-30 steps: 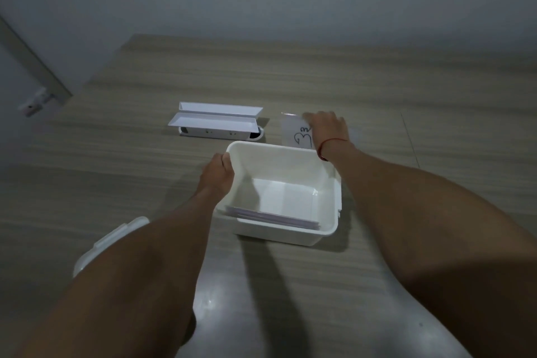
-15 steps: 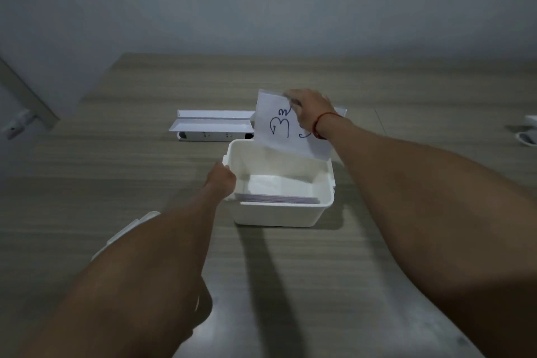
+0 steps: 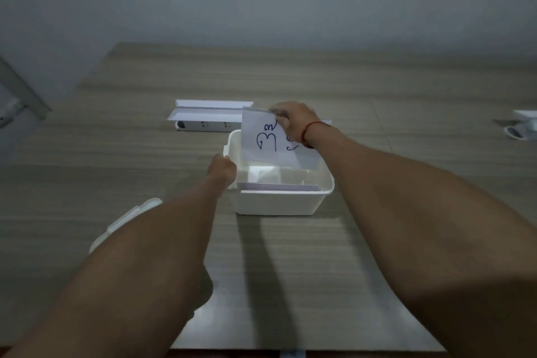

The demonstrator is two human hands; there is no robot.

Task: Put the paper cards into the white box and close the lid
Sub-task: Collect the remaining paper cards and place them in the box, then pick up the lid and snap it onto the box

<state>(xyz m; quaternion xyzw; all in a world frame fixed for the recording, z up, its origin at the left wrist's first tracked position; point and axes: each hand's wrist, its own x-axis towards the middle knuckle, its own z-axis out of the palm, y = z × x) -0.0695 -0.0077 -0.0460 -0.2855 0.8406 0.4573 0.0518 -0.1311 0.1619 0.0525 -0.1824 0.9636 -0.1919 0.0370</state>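
Above the open white plastic box, near the middle of the wood-grain tabletop, your right hand holds a white paper card with blue handwritten marks. The fingers pinch its upper right corner; the card hangs almost upright, its lower edge already inside the box opening. Your left hand is closed over the box's left rim and steadies it.

Treat the card as very light and thin: expect it to bend under its own weight and to crease if forced. A pinch at one edge is enough; guide the lower edge down along the far wall, then let it lie flat on the stack of white cards resting against the near wall.

The box is probably light and rigid, and likely to slide unless held.

Obstacles are few. A long white power strip under a folded white sheet lies beyond the box, apart from it. The white plastic lid lies toward the near left edge, partly hidden by your left forearm. A small white object sits at the right edge, well apart.
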